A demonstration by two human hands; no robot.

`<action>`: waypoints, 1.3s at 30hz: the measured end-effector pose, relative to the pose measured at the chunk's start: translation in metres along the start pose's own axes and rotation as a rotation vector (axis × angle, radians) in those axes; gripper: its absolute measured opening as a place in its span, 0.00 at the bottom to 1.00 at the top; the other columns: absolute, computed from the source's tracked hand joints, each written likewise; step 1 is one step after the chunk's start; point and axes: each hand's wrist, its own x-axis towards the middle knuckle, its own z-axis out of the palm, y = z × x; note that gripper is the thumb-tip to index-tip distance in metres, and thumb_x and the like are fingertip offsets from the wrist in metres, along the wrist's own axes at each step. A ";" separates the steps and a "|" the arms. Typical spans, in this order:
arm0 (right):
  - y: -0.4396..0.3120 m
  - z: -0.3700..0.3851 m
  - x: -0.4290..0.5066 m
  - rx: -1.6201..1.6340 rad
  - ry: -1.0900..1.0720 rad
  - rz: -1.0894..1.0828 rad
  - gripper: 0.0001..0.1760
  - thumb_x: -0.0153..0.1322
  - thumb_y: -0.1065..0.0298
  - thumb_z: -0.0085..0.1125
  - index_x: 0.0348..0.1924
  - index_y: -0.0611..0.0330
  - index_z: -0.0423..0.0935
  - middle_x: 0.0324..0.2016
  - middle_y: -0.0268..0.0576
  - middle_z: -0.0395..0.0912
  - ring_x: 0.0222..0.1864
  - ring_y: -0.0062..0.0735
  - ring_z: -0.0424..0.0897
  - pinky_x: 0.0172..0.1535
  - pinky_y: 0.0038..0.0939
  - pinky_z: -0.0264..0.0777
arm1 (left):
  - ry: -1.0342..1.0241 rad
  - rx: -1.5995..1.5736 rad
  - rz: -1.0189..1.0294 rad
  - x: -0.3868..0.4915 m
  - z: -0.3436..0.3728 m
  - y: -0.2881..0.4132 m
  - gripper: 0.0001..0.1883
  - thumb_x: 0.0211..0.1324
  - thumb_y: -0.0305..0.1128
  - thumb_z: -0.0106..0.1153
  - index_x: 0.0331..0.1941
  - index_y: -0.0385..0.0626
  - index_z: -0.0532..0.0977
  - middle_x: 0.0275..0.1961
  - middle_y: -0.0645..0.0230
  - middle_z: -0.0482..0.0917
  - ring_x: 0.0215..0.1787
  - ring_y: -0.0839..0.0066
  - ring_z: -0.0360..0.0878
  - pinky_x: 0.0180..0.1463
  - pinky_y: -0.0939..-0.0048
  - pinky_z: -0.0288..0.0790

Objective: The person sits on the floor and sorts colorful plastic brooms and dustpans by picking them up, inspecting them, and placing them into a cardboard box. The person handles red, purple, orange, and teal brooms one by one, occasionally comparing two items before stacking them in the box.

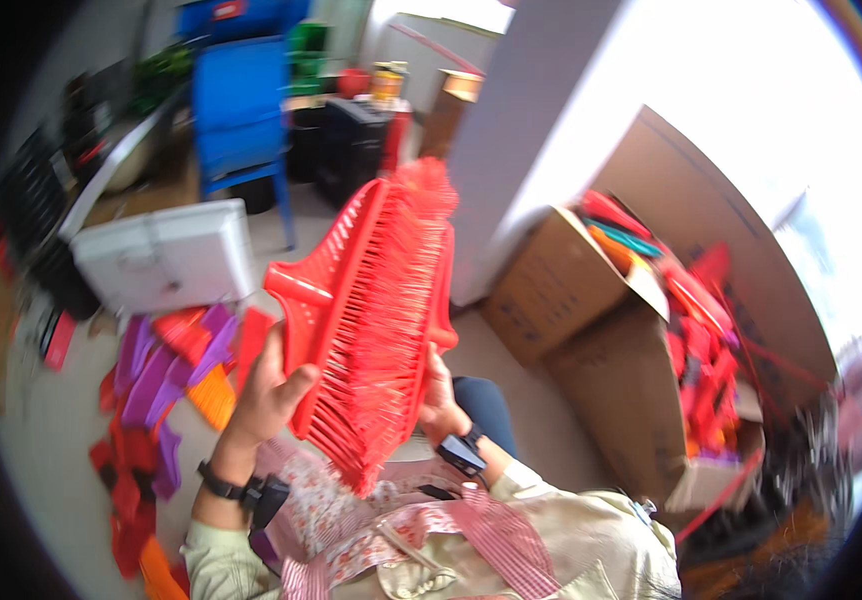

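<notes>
Two red plastic broom heads (393, 300) are held together in front of me, their red bristles facing each other and meshing in the middle. My left hand (270, 390) grips the left broom head, thumb over its edge near the bristles. On the other side my right hand (442, 394) holds the right broom head by its back, below the short handle socket; part of that hand is hidden behind it. Both wrists wear black straps with small devices. A floral and checked apron (356, 510) lies over my lap below the bristles.
Purple, red and orange plastic broom heads (168, 375) lie on the floor at left, near a white foam box (168, 255). Open cardboard boxes (611, 382) with red pieces stand at right, beside a pillar (506, 135). A blue chair (240, 112) stands behind.
</notes>
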 end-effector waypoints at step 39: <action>-0.122 0.003 0.017 -1.066 0.424 -0.055 0.14 0.75 0.68 0.52 0.51 0.65 0.74 0.35 0.40 0.81 0.33 0.24 0.77 0.39 0.24 0.72 | 0.991 -0.563 -1.002 -0.479 -0.210 -0.218 0.23 0.64 0.51 0.54 0.55 0.48 0.71 0.51 0.68 0.77 0.48 0.72 0.75 0.48 0.71 0.71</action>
